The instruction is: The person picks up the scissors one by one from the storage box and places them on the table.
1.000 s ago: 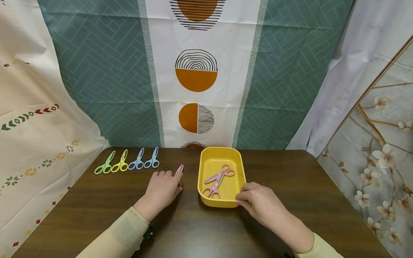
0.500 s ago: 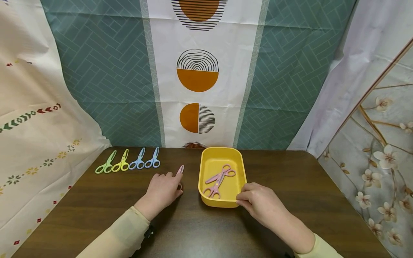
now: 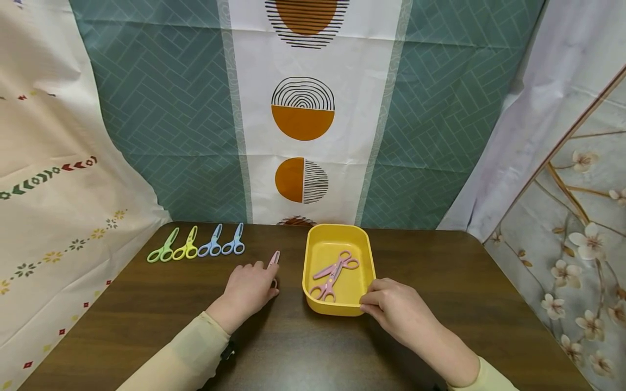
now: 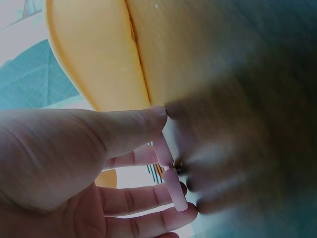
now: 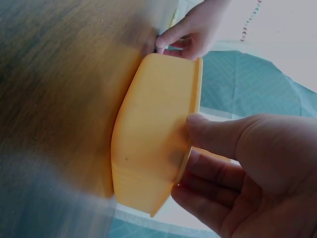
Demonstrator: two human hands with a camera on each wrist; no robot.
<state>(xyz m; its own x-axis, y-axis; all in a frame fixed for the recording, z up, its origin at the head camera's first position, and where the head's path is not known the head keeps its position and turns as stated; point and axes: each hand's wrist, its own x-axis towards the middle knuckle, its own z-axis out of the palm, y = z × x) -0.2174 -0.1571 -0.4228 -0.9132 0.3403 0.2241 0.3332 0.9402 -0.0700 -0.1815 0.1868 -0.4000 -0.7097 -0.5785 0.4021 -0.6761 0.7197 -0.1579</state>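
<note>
My left hand is at the table beside the pink scissors, its thumb and fingers around the handles; the blades point away past the index finger. In the left wrist view, the pink handle shows between the thumb and the curled fingers, and the rest is hidden. My right hand pinches the near right corner of a yellow tray, thumb outside and fingers over the rim. Two more pink scissors lie crossed inside the tray.
Along the back left of the dark wooden table lie green scissors, yellow scissors and two blue scissors in a row. A patterned curtain hangs just behind the table's far edge.
Everything has shifted slightly right in the head view as the camera turned. Both hands keep their places at the scissors and the tray.
</note>
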